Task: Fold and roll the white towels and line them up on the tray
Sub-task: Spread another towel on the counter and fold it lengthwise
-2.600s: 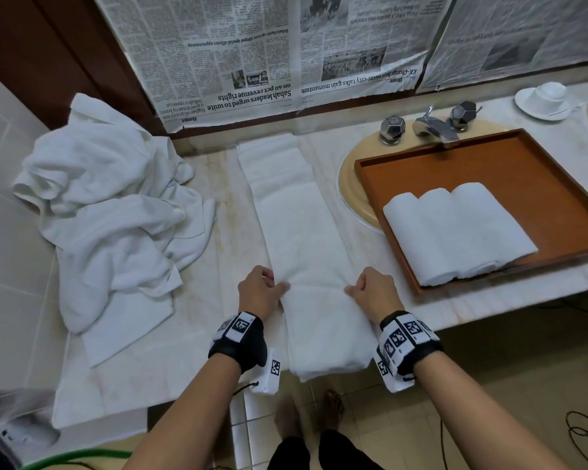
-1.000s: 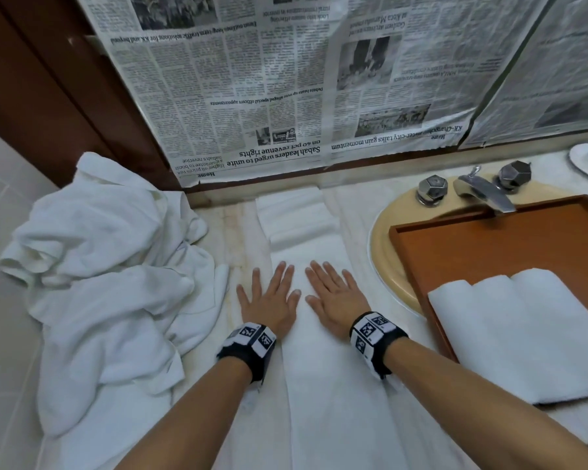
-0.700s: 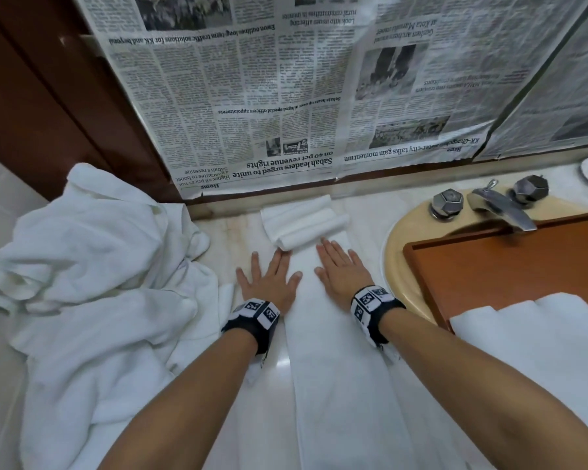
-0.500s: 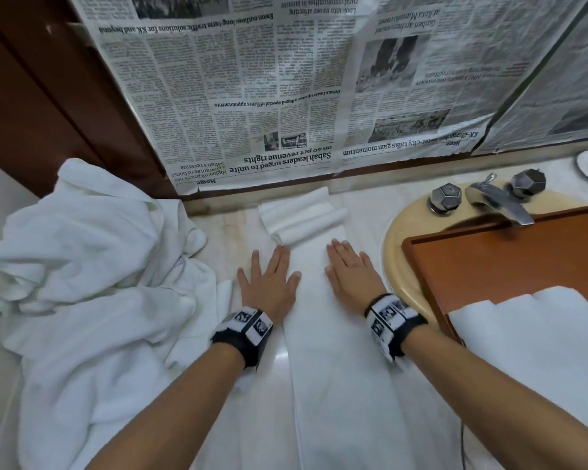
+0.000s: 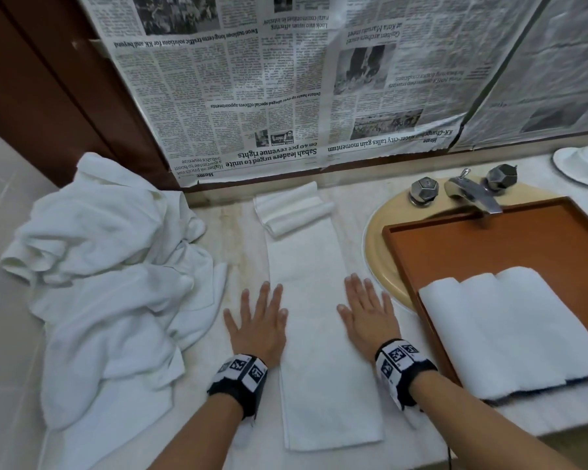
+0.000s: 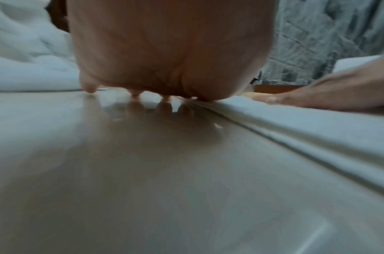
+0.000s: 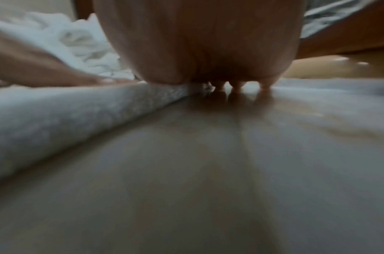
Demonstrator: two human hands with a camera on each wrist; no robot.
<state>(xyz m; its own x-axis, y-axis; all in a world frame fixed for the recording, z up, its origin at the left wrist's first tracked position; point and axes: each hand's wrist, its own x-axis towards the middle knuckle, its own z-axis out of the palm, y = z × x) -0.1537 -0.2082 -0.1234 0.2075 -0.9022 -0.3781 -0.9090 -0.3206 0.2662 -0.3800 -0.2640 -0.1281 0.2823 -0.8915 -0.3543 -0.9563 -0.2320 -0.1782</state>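
Note:
A white towel (image 5: 319,334), folded into a long narrow strip, lies on the marble counter (image 5: 238,232) and runs away from me. Its far end (image 5: 292,212) is bunched in loose folds near the wall. My left hand (image 5: 257,320) lies flat at the strip's left edge, fingers straight. My right hand (image 5: 367,317) lies flat at its right edge. In the left wrist view the palm (image 6: 171,51) presses down beside the towel's edge (image 6: 295,130). Three rolled white towels (image 5: 510,330) lie side by side in the brown tray (image 5: 489,242).
A heap of loose white towels (image 5: 109,273) fills the counter's left side. The tray sits over a beige sink (image 5: 381,245) with a metal tap (image 5: 472,195). A white cup and saucer (image 5: 581,164) stand far right. Newspaper (image 5: 286,79) covers the wall behind.
Both hands have slid back toward me along the strip's edges, staying flat. Earlier they were curled at the near end, then reached far forward.

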